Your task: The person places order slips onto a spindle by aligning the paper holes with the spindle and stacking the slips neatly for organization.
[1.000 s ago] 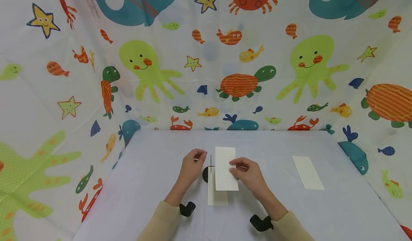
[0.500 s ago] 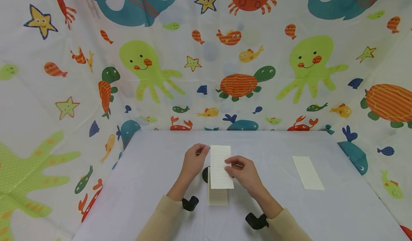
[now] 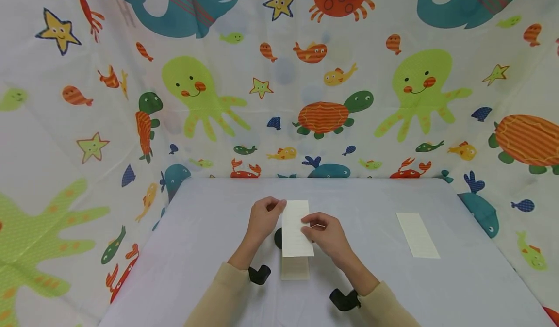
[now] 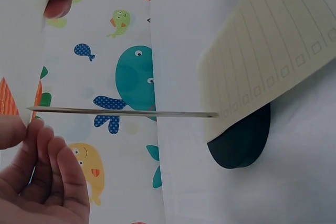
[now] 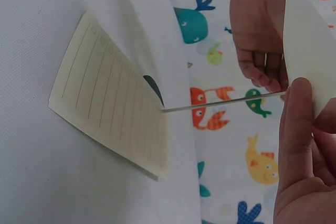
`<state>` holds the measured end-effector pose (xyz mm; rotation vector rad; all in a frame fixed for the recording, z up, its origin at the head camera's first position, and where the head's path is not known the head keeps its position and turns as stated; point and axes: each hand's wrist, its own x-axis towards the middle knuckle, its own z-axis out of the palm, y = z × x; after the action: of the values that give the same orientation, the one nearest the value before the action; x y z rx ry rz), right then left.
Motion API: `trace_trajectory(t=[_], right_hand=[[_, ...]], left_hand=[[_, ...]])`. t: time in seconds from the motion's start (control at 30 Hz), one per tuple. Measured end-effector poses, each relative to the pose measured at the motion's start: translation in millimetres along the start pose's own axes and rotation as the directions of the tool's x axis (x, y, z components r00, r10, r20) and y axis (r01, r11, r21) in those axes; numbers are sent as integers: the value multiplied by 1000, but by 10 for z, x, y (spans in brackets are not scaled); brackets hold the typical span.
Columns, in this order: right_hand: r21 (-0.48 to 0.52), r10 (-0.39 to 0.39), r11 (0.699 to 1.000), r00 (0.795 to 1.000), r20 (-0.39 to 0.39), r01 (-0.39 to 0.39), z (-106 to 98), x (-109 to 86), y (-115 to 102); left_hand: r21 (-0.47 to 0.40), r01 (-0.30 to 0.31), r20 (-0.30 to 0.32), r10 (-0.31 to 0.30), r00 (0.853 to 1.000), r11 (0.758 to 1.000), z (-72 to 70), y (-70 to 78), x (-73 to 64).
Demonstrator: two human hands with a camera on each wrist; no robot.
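A paper sheet (image 3: 293,237) hangs upright over a spindle, held by both hands. My left hand (image 3: 262,219) pinches its upper left corner; in the left wrist view those fingertips lie close to the tip of the thin metal spike (image 4: 121,112). My right hand (image 3: 328,235) pinches the sheet's right edge between thumb and fingers. Below, lined paper with small checkboxes (image 4: 273,51) is pierced near its end by the spike and lies over the round black base (image 4: 244,142). In the right wrist view the spike reaches up to the held sheet (image 5: 310,40); whether it pierces it, I cannot tell.
Another lined sheet (image 3: 418,235) lies flat to the right on the white-covered table (image 3: 362,201). A cloth printed with sea animals (image 3: 279,99) hangs behind the table's back edge and along the sides. Black wrist cameras (image 3: 259,274) sit on both forearms.
The held sheet has moved left over the spike, which it now hides in the head view. My right hand has moved left with it. My left hand has come to the sheet's upper left corner.
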<state>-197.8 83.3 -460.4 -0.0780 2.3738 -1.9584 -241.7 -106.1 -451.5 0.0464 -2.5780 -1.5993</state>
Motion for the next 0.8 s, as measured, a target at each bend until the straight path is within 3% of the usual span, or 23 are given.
trace_trajectory(t=[0.4,0.8], right_hand=[[3,7,1000,1000,-10,-7,26,5,-5],[22,20,1000,1000,-11,-20,6,2,9]], left_hand=[[-3,20,-17,-20,1000,1000,24,-8,-4],[9,-10,-16,10,1000,1000,42,6,-7]])
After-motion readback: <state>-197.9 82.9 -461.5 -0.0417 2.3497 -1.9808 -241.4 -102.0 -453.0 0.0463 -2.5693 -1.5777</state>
